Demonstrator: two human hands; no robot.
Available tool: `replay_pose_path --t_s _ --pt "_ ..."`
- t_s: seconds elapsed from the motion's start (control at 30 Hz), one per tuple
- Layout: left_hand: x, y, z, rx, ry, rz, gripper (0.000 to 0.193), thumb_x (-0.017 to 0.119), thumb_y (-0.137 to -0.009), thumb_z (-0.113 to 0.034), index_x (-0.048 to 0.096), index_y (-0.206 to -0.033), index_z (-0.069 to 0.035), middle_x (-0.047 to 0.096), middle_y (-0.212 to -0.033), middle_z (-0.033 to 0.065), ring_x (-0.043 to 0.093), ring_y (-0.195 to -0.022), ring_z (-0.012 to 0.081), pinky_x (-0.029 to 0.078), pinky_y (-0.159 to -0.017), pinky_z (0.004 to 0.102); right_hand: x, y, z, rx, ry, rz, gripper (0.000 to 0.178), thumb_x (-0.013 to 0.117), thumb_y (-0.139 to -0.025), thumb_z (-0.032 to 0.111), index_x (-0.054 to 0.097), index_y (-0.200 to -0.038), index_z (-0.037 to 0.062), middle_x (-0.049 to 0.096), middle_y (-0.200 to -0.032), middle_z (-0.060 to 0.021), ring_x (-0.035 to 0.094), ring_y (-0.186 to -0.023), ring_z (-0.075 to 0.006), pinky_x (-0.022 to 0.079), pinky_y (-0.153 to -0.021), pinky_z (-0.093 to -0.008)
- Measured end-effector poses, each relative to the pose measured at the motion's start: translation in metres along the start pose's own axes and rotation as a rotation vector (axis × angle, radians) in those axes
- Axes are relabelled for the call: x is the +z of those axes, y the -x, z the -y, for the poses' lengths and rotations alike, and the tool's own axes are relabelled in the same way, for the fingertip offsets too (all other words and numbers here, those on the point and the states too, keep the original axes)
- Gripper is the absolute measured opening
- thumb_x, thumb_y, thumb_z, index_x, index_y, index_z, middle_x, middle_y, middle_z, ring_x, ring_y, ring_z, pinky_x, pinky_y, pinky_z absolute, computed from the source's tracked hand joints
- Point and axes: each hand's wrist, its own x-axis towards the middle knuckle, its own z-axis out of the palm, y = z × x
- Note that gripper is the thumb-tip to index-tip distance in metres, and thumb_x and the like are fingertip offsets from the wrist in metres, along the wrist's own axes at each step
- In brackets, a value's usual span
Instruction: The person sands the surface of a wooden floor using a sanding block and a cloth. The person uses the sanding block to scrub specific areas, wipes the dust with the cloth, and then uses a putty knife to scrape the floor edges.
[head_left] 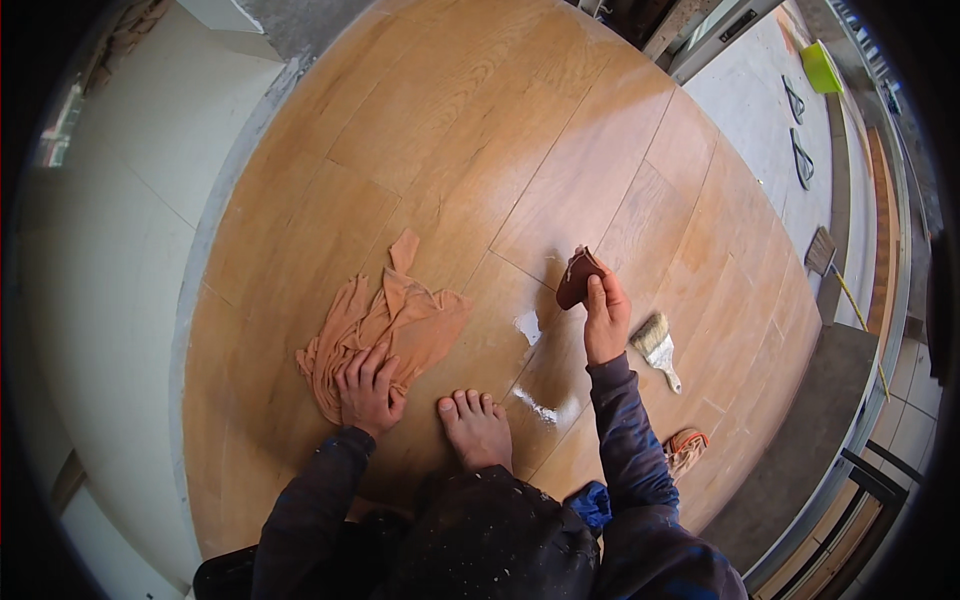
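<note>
An orange-pink cloth (415, 325) lies crumpled on the wood-look tile floor (450, 110), left of centre. My left hand (370, 388) rests on its near left part, with the fingers spread and loosely bent over the folds. Between the thumb and fingers of my right hand (607, 320) is a thin, bent dark brown sheet (577, 278), with pale residue along its upper edge; its exact kind is unclear. It is held above the floor. White paste (529, 326) is smeared along a tile joint below it, and a second white smear (538, 405) lies nearer me.
A flat paintbrush (656, 350) lies right of my right hand. Nearer me are a rolled-up cloth (686, 452) and a blue item (592, 505) by my leg. My bare foot (475, 428) stands between my hands. Far right are black sandals (801, 158), a green container (821, 68) and a broom (821, 250).
</note>
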Motion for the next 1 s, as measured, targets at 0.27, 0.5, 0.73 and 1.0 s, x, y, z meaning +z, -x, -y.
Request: replay_pose_path --t_s 0.27,0.5,0.73,1.0 --pt "-0.001 0.002 -0.004 -0.008 -0.027 -0.012 0.058 0.064 -0.079 -0.022 0.062 -0.137 -0.013 0.055 -0.155 0.0089 0.049 -0.141 0.0337 0.036 -0.116 0.0555 0.004 0.016 0.055 0.166 -0.710 0.130 0.046 0.053 -0.113 0.019 0.049 -0.153 -0.0044 0.055 -0.157 -0.0205 0.058 -0.142 -0.0364 0.053 -0.114 -0.0454" --pt "-0.002 0.004 -0.002 -0.018 -0.023 -0.012 0.059 0.064 -0.080 -0.022 0.062 -0.137 -0.013 0.055 -0.155 0.0083 0.049 -0.141 0.0330 0.036 -0.115 0.0553 0.006 0.011 0.039 0.065 -0.498 0.097 0.043 0.051 -0.112 0.012 0.052 -0.152 -0.0037 0.058 -0.154 -0.0215 0.058 -0.142 -0.0363 0.051 -0.116 -0.0453" --pt "0.001 0.005 0.001 -0.009 -0.009 -0.017 0.061 0.063 -0.077 -0.022 0.062 -0.138 -0.012 0.055 -0.154 0.0107 0.049 -0.141 0.0358 0.035 -0.117 0.0555 0.045 0.026 -0.047 -0.467 1.360 0.070 0.053 0.055 -0.104 0.009 0.051 -0.155 -0.0022 0.049 -0.164 -0.0213 0.040 -0.155 -0.0438 0.037 -0.126 -0.0494" --pt "-0.004 0.009 -0.001 -0.030 0.001 -0.037 0.058 0.064 -0.080 -0.022 0.062 -0.137 -0.016 0.055 -0.154 0.0070 0.049 -0.141 0.0319 0.036 -0.115 0.0548 0.070 0.011 -0.046 -0.375 1.358 0.095 0.069 0.060 -0.104 0.030 0.042 -0.161 -0.0056 0.033 -0.173 -0.0241 0.031 -0.160 -0.0456 0.029 -0.129 -0.0523"
